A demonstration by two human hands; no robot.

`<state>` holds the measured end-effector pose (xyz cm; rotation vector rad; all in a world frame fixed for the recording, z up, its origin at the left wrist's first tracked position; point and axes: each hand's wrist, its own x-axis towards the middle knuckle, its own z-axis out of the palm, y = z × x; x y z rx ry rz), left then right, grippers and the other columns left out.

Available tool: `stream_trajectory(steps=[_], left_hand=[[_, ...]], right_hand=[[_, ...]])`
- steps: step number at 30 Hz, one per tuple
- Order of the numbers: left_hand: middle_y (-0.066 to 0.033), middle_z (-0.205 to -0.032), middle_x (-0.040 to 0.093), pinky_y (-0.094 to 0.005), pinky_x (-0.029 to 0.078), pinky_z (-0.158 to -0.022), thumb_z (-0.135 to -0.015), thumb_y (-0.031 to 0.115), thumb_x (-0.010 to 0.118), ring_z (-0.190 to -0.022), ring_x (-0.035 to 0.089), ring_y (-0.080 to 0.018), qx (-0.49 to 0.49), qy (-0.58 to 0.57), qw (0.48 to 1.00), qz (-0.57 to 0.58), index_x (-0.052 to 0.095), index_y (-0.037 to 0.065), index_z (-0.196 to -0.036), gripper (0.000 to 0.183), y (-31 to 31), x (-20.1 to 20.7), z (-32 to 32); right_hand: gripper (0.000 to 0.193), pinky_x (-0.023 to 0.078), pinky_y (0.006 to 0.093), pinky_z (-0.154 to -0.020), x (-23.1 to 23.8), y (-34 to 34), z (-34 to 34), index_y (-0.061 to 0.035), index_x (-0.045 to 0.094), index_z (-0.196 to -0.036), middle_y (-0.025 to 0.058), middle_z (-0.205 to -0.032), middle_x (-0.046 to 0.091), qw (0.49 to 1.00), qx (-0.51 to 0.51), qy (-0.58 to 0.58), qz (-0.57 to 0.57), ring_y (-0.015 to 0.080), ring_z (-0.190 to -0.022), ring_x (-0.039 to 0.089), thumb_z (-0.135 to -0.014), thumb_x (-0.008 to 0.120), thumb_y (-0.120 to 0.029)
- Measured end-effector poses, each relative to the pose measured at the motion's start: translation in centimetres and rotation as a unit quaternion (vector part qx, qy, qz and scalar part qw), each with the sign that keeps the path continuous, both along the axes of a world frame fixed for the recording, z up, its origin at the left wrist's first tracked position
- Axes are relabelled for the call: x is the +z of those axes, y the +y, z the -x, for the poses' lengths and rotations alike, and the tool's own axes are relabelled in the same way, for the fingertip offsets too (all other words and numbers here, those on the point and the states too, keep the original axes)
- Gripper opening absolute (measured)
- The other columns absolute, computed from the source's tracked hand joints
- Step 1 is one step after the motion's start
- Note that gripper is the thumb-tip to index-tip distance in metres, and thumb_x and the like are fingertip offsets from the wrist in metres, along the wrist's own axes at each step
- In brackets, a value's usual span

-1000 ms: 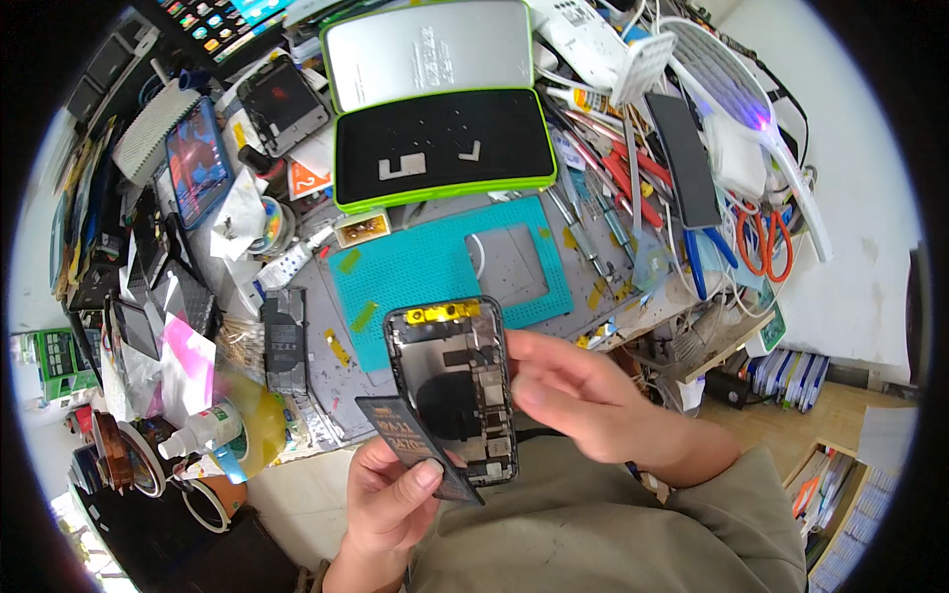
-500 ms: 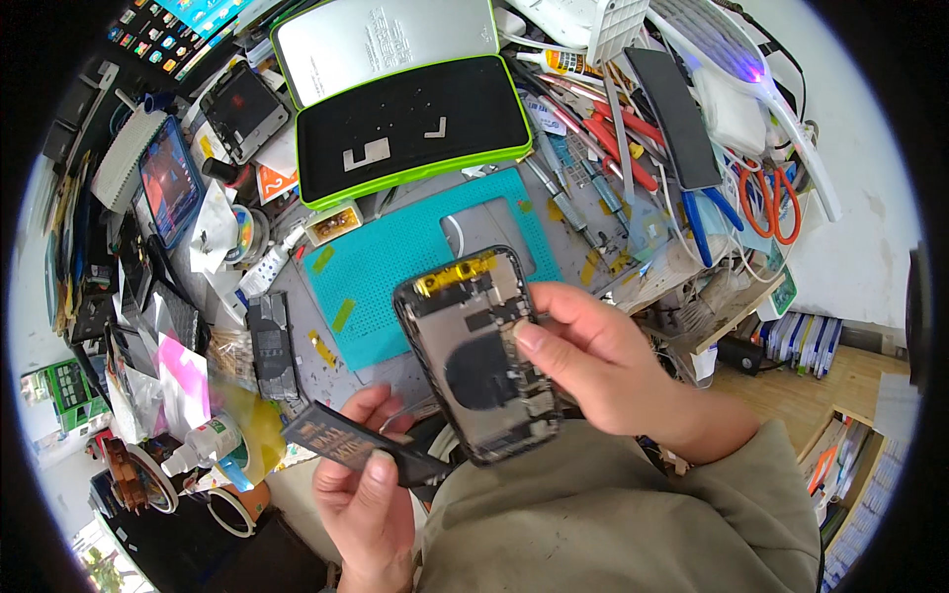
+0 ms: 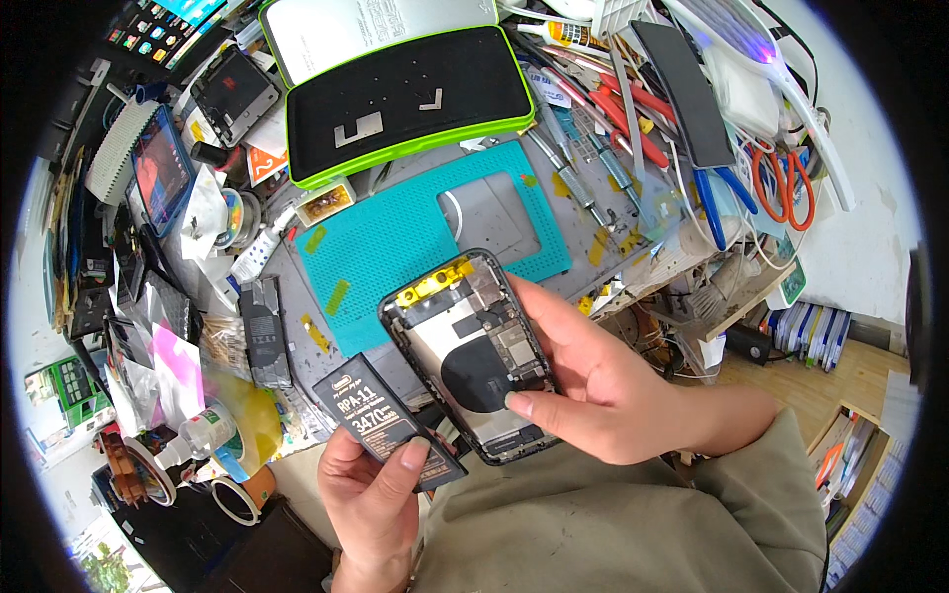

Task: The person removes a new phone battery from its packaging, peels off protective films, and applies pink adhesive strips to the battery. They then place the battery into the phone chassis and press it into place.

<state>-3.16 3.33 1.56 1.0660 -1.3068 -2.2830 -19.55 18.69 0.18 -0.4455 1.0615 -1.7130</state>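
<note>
Between thumb and fingers my left hand grips a flat black phone battery, its printed face turned up. My right hand is closed on the right edge of an opened phone housing, with the thumb over its lower inside. Yellow tape lies along the housing's top end, and a black round pad sits in its middle. The battery's right edge is close beside the housing's lower left side; whether they touch I cannot tell. Both are held in front of a teal perforated mat.
A green-rimmed black tray with small metal pieces stands behind the mat. Another dark battery lies to the left. Screwdrivers, blue-handled pliers and orange-handled scissors crowd the right. A clear bottle stands lower left.
My left hand has turned the battery so its printed face shows more fully, and it is nearer the housing. The housing has shifted slightly left, and my right thumb has slid lower on it.
</note>
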Motion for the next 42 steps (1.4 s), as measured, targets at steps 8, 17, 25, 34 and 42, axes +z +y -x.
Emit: stream_trajectory(steps=[8,17,25,34,42], left_hand=[[-0.0124,-0.105,0.073,-0.0306,0.056,-0.088,-0.081,-0.005,0.075,-0.091,0.071,-0.0182,-0.031,-0.084,0.989,0.118,0.06,-0.005,-0.123,0.044,1.1,1.9,1.1],[-0.0164,-0.105,0.074,-0.0311,0.056,-0.09,-0.078,-0.012,0.075,-0.099,0.071,-0.0195,-0.022,-0.088,0.983,0.158,0.052,-0.008,-0.129,0.056,2.4,1.2,2.4],[-0.0175,-0.107,0.073,-0.0309,0.057,-0.089,-0.077,-0.012,0.076,-0.098,0.072,-0.0199,-0.037,-0.083,0.986,0.143,0.052,-0.008,-0.129,0.057,2.2,1.1,2.3],[-0.0184,-0.111,0.072,-0.0318,0.056,-0.091,-0.077,-0.011,0.077,-0.101,0.071,-0.0208,-0.052,-0.069,0.984,0.153,0.053,-0.009,-0.131,0.059,2.1,0.6,1.7],[-0.0189,-0.113,0.071,-0.033,0.057,-0.092,-0.077,-0.011,0.077,-0.102,0.07,-0.0214,-0.05,-0.059,0.985,0.156,0.051,-0.009,-0.134,0.063,2.1,0.4,1.4]], right_hand=[[0.075,0.037,0.0331,-0.112,-0.3,0.1,-0.5,-0.0002,0.01,-0.16,0.0154,-0.155,0.039,0.999,0.014,-0.034,-0.025,0.0201,-0.143,0.041,-0.095,0.046,0.013],[0.069,0.04,0.0319,-0.108,-0.3,0.2,-1.0,0.0025,0.013,-0.158,0.0172,-0.153,0.041,0.999,0.024,-0.024,-0.016,0.0198,-0.141,0.042,-0.096,0.044,0.013],[0.062,0.042,0.0322,-0.107,-0.6,0.4,-0.9,0.0036,0.021,-0.154,0.016,-0.148,0.045,0.998,0.048,-0.039,-0.026,0.0194,-0.136,0.047,-0.097,0.045,0.012],[0.061,0.042,0.0315,-0.106,-0.2,0.3,-0.9,0.0029,0.021,-0.153,0.0167,-0.145,0.049,0.997,0.051,-0.044,-0.029,0.0185,-0.134,0.048,-0.098,0.045,0.012],[0.06,0.044,0.0303,-0.104,-0.1,0.2,-1.0,0.0038,0.022,-0.152,0.0168,-0.143,0.051,0.998,0.049,-0.042,-0.023,0.0176,-0.132,0.05,-0.098,0.045,0.011]])
